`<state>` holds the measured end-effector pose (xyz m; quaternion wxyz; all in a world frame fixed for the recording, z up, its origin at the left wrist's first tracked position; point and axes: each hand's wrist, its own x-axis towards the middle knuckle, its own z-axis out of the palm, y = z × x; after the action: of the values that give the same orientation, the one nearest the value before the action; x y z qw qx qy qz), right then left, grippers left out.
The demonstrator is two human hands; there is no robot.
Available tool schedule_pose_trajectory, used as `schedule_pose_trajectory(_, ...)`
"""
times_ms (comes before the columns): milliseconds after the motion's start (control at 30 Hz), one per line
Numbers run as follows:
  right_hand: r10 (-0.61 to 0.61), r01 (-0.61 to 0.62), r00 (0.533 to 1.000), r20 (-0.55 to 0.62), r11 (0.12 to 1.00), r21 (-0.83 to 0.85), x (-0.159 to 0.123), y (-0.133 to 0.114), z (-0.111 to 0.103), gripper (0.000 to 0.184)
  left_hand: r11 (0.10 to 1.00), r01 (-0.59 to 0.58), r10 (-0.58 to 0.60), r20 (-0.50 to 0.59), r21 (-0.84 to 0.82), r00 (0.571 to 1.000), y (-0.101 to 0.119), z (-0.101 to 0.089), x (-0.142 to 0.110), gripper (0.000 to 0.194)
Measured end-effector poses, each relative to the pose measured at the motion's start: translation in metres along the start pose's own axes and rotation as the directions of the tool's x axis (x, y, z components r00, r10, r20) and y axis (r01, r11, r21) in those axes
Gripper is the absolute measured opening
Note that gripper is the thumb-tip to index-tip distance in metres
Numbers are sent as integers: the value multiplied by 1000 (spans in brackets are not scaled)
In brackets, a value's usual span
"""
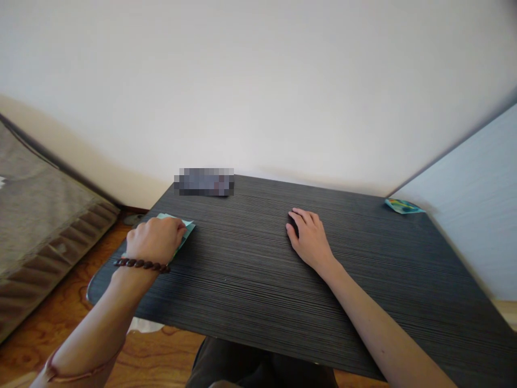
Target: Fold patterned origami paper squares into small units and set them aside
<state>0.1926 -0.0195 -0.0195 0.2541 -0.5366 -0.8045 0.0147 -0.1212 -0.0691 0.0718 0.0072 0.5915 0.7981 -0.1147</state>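
My left hand rests at the left end of the dark striped table, fingers curled down onto a stack of pale green paper sheets and gripping them. A dark beaded bracelet circles that wrist. My right hand lies flat on the bare tabletop near the middle, palm down, fingers stretched out and holding nothing.
A small folded blue-green paper piece sits at the table's far right corner. A blurred dark object lies at the far edge. A grey-brown mattress lies on the wooden floor to the left. A pale board leans at the right.
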Motion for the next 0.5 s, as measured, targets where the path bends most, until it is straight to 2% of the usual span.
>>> schedule_pose_trajectory(100, 5, -5, 1000, 6, 1000, -4, 0, 0, 0, 36, 999, 46, -46, -27, 5, 999, 3, -4, -3, 43)
schedule_pose_trajectory(200, 9, -9, 1000, 13, 1000, -9, 0, 0, 0, 36, 997, 71, -73, -125, -16, 989, 7, -5, -8, 42)
schedule_pose_trajectory(300, 6, -6, 1000, 0, 1000, 2, 0, 0, 0, 35, 994, -31, -1, -303, -101, 953, 14, -2, -12, 36)
schedule_pose_trajectory(333, 6, -6, 1000, -6, 1000, 7, 1, 0, 1, 35, 984, -103, 38, -405, -142, 914, 18, 0, -12, 31)
schedule_pose_trajectory(367, 5, -5, 1000, -9, 1000, 10, 1, 1, 1, 35, 959, -231, 114, -516, -167, 849, 24, 3, -11, 29)
schedule_pose_trajectory(400, 6, -6, 1000, -10, 1000, 13, 1, 1, 2, 35, 910, -378, 203, -611, -171, 765, 30, 5, -9, 27)
schedule_pose_trajectory(433, 7, -7, 1000, -9, 1000, 15, 1, 1, 2, 35, 834, -529, 310, -661, -156, 684, 38, 8, -7, 26)
schedule_pose_trajectory(500, 11, -11, 1000, -4, 1000, 18, 0, 1, 1, 36, 677, -725, 477, -675, -126, 563, 57, 12, 0, 25)
